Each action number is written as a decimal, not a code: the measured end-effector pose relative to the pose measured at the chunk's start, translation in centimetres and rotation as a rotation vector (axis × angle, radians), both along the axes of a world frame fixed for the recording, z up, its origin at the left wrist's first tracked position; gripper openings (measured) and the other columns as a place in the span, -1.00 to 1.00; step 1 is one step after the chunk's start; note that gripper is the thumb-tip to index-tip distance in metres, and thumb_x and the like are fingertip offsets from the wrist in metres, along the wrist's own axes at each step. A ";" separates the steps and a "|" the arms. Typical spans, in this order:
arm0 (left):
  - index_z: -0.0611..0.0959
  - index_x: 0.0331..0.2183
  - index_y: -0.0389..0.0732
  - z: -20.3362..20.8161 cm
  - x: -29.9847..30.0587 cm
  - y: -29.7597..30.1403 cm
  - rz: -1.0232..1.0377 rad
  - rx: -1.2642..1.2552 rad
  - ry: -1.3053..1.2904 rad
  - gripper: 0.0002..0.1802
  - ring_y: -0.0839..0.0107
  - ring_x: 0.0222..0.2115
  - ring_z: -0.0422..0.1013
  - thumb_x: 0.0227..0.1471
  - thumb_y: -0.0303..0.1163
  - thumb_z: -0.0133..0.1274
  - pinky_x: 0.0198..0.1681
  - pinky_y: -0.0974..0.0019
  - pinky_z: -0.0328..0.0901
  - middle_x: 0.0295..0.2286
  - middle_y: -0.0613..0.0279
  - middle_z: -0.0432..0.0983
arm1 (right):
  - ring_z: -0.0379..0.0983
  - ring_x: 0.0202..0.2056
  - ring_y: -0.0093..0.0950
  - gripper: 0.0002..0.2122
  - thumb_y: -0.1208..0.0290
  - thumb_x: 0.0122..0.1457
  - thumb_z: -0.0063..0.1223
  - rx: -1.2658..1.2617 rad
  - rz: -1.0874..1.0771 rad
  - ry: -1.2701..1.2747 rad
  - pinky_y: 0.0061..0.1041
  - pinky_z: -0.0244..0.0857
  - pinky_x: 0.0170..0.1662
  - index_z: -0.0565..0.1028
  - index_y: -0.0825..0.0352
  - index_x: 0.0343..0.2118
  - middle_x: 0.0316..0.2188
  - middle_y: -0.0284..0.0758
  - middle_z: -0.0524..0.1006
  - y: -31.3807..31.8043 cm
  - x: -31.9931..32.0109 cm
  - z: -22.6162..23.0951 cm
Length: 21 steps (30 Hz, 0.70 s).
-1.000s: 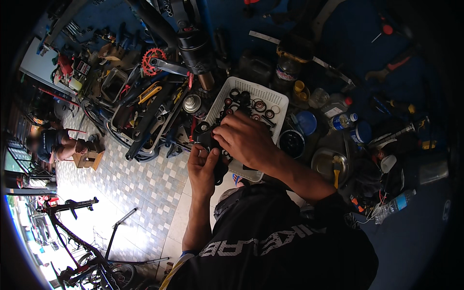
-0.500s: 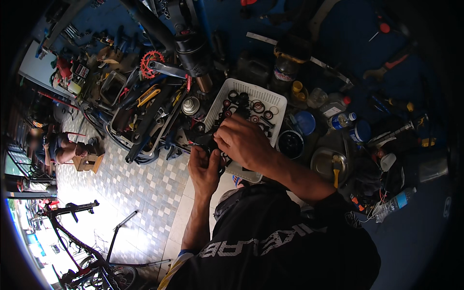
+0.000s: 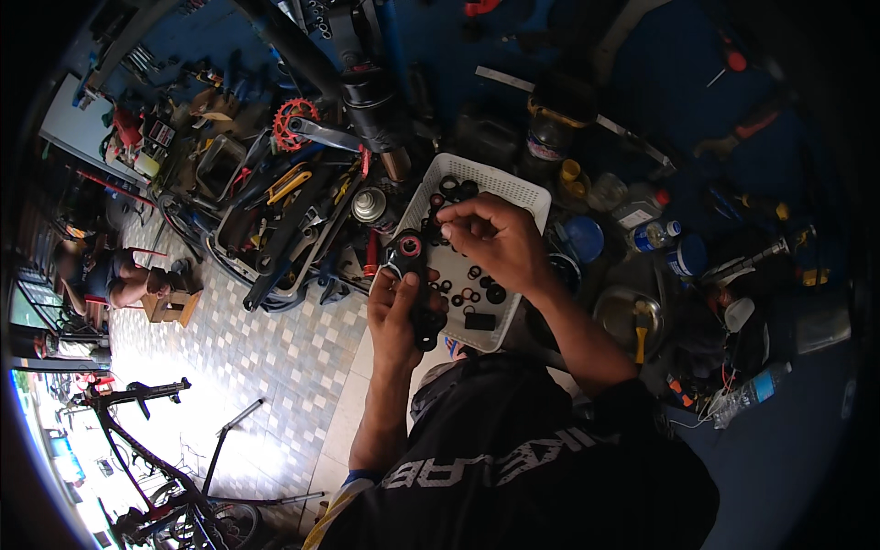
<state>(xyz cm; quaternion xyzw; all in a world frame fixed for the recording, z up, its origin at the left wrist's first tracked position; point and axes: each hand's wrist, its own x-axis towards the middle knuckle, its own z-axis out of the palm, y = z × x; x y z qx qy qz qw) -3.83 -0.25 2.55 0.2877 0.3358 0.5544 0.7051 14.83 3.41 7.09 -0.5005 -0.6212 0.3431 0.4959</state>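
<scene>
My left hand (image 3: 394,316) is wrapped round a black bike linkage part (image 3: 425,307). At the part's upper end is a round eye with a reddish ring in it, and its lower end shows more round holes. Over the white plastic basket (image 3: 525,191), my right hand (image 3: 500,240) has its thumb and index finger drawn together just to the right of that eye. Whatever lies between those fingertips, if anything, is too small to tell. Inside the basket are several small black rings, reddish-brown rings and a black rectangular piece (image 3: 479,321).
Left of the basket stand a spray can (image 3: 369,205) and a bin of bike parts and tools (image 3: 275,220). Bottles (image 3: 653,234), a blue lid (image 3: 584,238) and a metal tray with a yellow brush (image 3: 641,330) lie at right. Another person (image 3: 119,275) sits far left.
My right hand has lifted off the part and moved up and right, its fingers now apart from it. The part has turned in my left hand, its ringed eye now showing.
</scene>
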 end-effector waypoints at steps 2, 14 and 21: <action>0.45 -0.15 -0.24 0.0 0.2 -0.1 0.005 0.059 0.062 -0.79 0.49 -0.55 0.50 0.25 -0.38 0.10 -0.52 0.40 0.41 -0.30 0.11 0.61 | 0.40 -0.41 -0.75 -0.78 0.51 0.17 0.25 -0.040 0.074 0.053 -0.68 0.33 -0.30 0.63 0.36 -0.11 -0.32 -0.43 0.61 0.2 0.4 -1.0; 0.32 -0.24 -0.22 0.3 1.9 -1.4 0.220 0.306 0.543 -0.74 0.58 -0.50 0.43 0.20 -0.54 0.12 -0.49 0.49 0.31 -0.44 0.27 0.46 | 0.48 -0.34 -0.72 -0.69 0.51 0.21 0.15 -0.355 0.334 0.304 -0.70 0.34 -0.39 0.56 0.43 0.01 -0.24 -0.36 0.64 0.4 -0.4 -1.6; 0.32 -0.27 -0.27 -0.3 1.8 -1.6 0.310 0.419 0.809 -0.68 0.39 -0.53 0.41 0.12 -0.53 0.19 -0.47 0.26 0.30 -0.50 0.08 0.46 | 0.44 -0.39 -0.76 -0.80 0.51 0.17 0.15 -0.354 0.261 0.302 -0.70 0.31 -0.38 0.61 0.39 -0.15 -0.36 -0.44 0.62 0.1 -1.4 -0.8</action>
